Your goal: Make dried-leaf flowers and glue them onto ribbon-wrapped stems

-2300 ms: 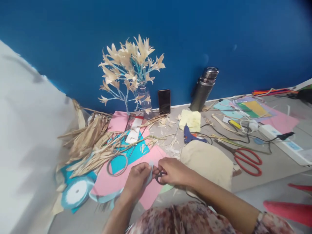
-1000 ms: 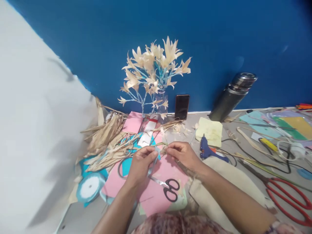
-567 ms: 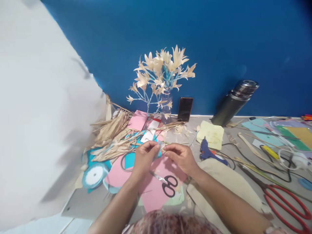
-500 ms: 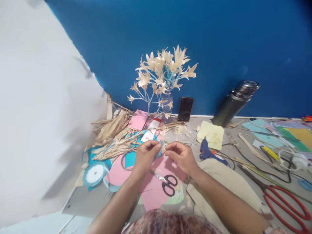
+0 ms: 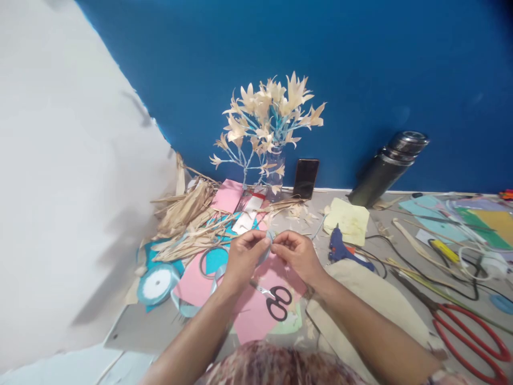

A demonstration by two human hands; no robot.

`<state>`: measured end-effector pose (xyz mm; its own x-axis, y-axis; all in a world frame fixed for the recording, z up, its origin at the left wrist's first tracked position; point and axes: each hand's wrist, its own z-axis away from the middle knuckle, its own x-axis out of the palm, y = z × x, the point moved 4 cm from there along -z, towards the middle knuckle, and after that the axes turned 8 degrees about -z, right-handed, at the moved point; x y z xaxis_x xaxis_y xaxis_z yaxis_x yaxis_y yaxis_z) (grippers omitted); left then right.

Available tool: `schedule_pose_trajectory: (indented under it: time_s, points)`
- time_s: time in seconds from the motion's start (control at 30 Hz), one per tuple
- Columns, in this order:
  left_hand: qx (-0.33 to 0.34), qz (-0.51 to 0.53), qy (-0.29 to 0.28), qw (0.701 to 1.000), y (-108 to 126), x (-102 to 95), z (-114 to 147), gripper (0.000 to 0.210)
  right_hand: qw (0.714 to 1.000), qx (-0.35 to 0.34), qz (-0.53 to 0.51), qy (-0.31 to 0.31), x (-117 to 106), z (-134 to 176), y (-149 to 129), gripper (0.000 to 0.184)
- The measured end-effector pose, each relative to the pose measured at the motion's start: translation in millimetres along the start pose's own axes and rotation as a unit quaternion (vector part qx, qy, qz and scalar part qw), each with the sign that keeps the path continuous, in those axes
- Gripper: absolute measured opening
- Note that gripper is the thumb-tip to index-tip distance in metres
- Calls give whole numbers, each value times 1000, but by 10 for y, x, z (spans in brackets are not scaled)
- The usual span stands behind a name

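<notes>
My left hand (image 5: 247, 258) is closed in a pinch on a light blue ribbon (image 5: 270, 235), which shows between the two hands. Close against it, my right hand (image 5: 297, 255) also has thumb and fingers pressed together at the ribbon; a small pale piece may be in there too, but the fingers hide it. A length of the ribbon runs under my left forearm toward a ribbon spool (image 5: 157, 284) at the left. Below the hands, small black-handled scissors (image 5: 279, 302) lie on pink paper (image 5: 253, 321).
Pale husk flowers (image 5: 272, 107) stand in a clear bottle by the blue wall, beside a phone (image 5: 306, 178). Dried husks (image 5: 188, 214) are piled at left. A blue glue gun (image 5: 343, 247), a leaning thermos (image 5: 387, 170) and red-handled scissors (image 5: 468, 331) are to the right.
My hands have come closer together. The ribbon between them sits slightly higher, and more of its trailing length shows left of my left wrist.
</notes>
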<state>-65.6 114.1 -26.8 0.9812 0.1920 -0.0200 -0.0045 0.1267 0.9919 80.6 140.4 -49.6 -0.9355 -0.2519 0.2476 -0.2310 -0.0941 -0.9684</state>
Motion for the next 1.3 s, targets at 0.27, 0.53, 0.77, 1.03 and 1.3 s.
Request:
schedule_pose_trajectory:
  time_s: [0.27,0.53,0.77,1.03,1.3]
  points:
    - [-13,4,-3,1000,-19,38,-15,22,1000,-1,8,-13,9,6,-4,19]
    - [6,-13,-78,997,79,27,-24,29,998,33,-47,-30,-11,-12,15,26]
    - [22,-93,-187,978,226,-121,-61,43,991,16,-131,6,-136,-50,-21,25]
    - [39,-205,-233,950,137,-414,-107,41,981,-28,-190,8,-244,-79,-256,26]
    - [12,-227,-287,930,234,-494,70,28,984,-36,-174,-3,-260,-97,-207,26]
